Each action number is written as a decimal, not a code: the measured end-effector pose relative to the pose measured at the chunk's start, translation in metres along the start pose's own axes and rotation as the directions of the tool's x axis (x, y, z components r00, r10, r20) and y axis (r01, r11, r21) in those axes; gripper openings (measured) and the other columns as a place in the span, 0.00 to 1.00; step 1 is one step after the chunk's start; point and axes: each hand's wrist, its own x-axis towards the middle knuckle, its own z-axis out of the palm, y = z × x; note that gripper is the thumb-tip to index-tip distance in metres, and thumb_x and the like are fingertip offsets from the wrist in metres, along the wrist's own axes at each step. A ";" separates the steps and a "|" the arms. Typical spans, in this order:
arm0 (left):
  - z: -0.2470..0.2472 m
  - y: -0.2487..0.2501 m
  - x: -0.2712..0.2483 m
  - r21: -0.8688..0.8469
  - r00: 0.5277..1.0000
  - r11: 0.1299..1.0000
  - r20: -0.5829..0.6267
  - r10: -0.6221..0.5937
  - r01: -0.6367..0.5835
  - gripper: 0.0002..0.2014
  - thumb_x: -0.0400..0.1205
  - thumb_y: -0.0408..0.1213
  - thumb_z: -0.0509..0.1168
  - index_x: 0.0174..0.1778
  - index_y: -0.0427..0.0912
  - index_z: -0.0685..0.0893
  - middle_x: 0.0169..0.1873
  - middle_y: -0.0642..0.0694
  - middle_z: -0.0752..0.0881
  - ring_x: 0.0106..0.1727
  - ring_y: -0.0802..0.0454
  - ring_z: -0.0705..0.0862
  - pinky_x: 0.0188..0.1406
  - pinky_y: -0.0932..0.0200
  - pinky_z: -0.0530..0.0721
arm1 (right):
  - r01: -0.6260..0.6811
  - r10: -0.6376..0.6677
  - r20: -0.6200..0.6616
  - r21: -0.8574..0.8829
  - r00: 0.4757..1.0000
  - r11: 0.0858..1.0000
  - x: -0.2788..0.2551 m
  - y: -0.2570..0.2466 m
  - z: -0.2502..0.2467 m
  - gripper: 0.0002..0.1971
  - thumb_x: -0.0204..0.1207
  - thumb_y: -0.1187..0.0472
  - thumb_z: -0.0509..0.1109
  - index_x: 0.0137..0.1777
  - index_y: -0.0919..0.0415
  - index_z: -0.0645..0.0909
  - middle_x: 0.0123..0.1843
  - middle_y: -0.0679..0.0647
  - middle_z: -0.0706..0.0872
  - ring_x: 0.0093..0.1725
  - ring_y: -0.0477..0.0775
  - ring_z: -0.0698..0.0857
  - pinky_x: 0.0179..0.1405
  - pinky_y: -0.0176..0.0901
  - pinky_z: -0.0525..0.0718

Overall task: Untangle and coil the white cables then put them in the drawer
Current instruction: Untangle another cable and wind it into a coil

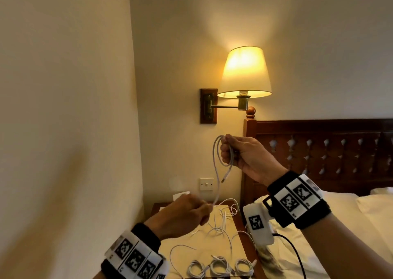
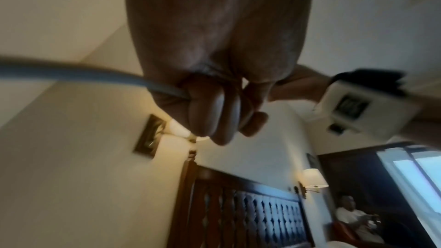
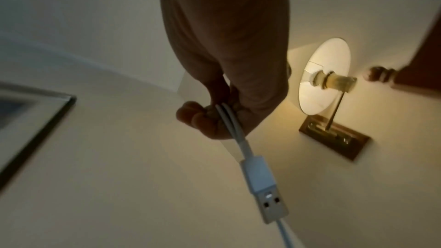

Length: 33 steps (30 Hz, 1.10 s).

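Observation:
My right hand [image 1: 231, 151] is raised in front of the wall and grips a few loops of a white cable [image 1: 217, 161]; its USB plug [image 3: 263, 190] hangs down from the fist. Lower down, my left hand [image 1: 200, 210] pinches the same cable's trailing length [image 2: 71, 72] in curled fingers. A loose tangle of white cables [image 1: 221, 223] lies on the bedside table [image 1: 161, 207] below. Three coiled white cables [image 1: 219, 267] sit in a row at the table's near edge. No drawer is in view.
A lit wall lamp [image 1: 244, 72] hangs just above my right hand. The dark wooden headboard [image 1: 319, 151] and the bed with white pillows [image 1: 361, 215] are to the right. A wall switch [image 1: 206, 184] is behind the table. A wall closes in on the left.

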 end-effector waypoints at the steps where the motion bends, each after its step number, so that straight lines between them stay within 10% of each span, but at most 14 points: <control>1: -0.007 0.018 -0.001 0.009 0.999 1.000 0.033 0.028 -0.028 0.22 0.88 0.45 0.55 0.27 0.46 0.77 0.21 0.55 0.72 0.24 0.57 0.67 0.30 0.63 0.69 | 0.019 -0.018 0.006 -0.077 1.000 0.997 0.000 0.004 0.004 0.13 0.87 0.58 0.58 0.49 0.64 0.82 0.36 0.55 0.85 0.35 0.51 0.86 0.38 0.41 0.86; 9: -0.056 0.066 0.006 0.175 0.902 0.947 -0.297 0.312 -0.270 0.19 0.88 0.38 0.57 0.28 0.53 0.74 0.22 0.57 0.74 0.25 0.61 0.73 0.28 0.71 0.70 | 0.096 -0.070 0.090 -0.330 0.993 0.939 -0.006 0.017 0.016 0.16 0.87 0.59 0.58 0.52 0.70 0.83 0.38 0.59 0.88 0.37 0.52 0.88 0.40 0.40 0.86; 21: -0.066 0.025 0.039 0.361 0.788 0.907 -0.483 0.380 -0.216 0.13 0.88 0.44 0.56 0.36 0.58 0.75 0.26 0.60 0.77 0.29 0.60 0.78 0.33 0.63 0.75 | -0.004 0.036 0.135 -0.226 0.990 0.974 -0.013 0.025 0.022 0.17 0.89 0.58 0.54 0.50 0.65 0.82 0.33 0.54 0.83 0.32 0.49 0.81 0.39 0.40 0.83; 27: -0.059 0.014 0.045 0.263 0.763 0.942 -0.559 0.326 -0.210 0.22 0.84 0.59 0.49 0.36 0.48 0.77 0.26 0.55 0.77 0.28 0.56 0.77 0.32 0.62 0.76 | -0.213 0.164 0.245 0.185 0.956 0.959 -0.012 0.015 0.019 0.16 0.88 0.58 0.53 0.44 0.62 0.79 0.29 0.51 0.76 0.27 0.46 0.75 0.27 0.35 0.79; 33: -0.030 -0.032 0.030 0.056 0.824 0.988 -0.546 0.151 -0.144 0.18 0.87 0.47 0.52 0.31 0.50 0.73 0.23 0.56 0.72 0.25 0.60 0.71 0.28 0.68 0.69 | -0.299 0.158 0.290 0.551 0.944 0.779 -0.010 0.012 0.003 0.17 0.88 0.58 0.52 0.43 0.62 0.79 0.26 0.46 0.74 0.23 0.42 0.74 0.23 0.32 0.76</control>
